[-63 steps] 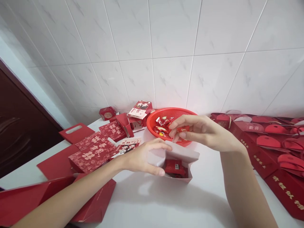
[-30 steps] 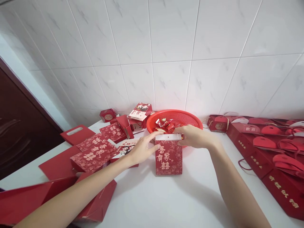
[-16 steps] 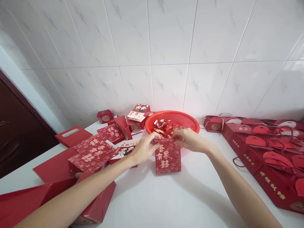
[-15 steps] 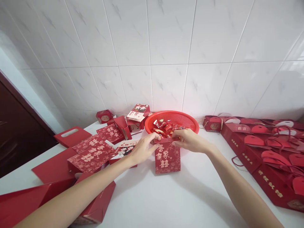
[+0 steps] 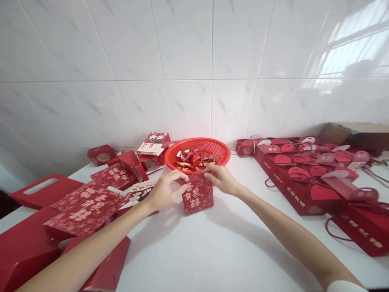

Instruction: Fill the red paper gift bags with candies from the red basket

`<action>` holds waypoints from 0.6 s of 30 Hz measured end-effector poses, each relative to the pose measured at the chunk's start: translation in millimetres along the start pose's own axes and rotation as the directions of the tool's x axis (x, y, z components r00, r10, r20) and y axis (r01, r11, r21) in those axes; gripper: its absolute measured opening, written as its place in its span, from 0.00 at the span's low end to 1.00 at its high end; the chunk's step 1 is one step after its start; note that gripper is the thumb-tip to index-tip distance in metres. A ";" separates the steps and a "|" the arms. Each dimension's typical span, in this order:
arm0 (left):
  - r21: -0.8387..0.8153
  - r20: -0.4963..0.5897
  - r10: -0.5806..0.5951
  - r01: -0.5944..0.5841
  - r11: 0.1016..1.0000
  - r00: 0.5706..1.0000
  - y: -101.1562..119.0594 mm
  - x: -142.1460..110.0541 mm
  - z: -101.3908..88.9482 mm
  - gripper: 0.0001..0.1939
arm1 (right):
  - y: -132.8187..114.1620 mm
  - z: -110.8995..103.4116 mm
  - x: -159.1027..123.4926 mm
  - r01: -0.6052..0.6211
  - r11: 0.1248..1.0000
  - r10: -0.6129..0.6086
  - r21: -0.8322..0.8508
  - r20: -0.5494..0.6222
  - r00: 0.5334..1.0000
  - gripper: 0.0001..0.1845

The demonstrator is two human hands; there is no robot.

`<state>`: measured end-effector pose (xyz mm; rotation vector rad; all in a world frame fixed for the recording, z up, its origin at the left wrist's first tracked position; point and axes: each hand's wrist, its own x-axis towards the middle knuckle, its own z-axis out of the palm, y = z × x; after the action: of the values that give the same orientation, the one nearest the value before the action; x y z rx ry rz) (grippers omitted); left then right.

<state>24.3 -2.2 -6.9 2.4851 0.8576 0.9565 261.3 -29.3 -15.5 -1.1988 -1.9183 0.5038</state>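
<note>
A small red gift box [image 5: 199, 200] with pale gold characters stands upright on the white table, its front facing me and slightly turned. My left hand [image 5: 170, 187] pinches its top left corner between thumb and fingers. At the top right corner, my right hand [image 5: 224, 178] grips the same edge. The box's back and any contents are hidden. Just behind it is a red plastic basket [image 5: 223, 145] holding several wrapped candies [image 5: 194, 158].
Red boxes [image 5: 85, 209], some flattened or tipped, lie in a loose pile at left. A box with cartoon figures [image 5: 154, 142] is stacked beside the basket. Rows of red boxes with cord handles [image 5: 299, 190] stand at right, before a brown carton [image 5: 355, 132]. A tiled wall [image 5: 188, 101] rises behind.
The view has swung to the right, bringing more red boxes and the brown carton into sight. Both hands stay on the gift box's top edge, and the box looks slightly rotated.
</note>
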 end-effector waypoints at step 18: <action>0.112 0.074 0.021 -0.029 0.993 0.997 -14.8 -0.3 7.4 0.16 | -36.1 -305.8 -174.5 -0.902 0.368 -0.207 -0.228 -0.965 0.159 0.23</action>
<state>23.1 8.2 -19.8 2.6146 0.8818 0.8420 524.7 -223.4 119.5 -2.0597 -0.4406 -1.0225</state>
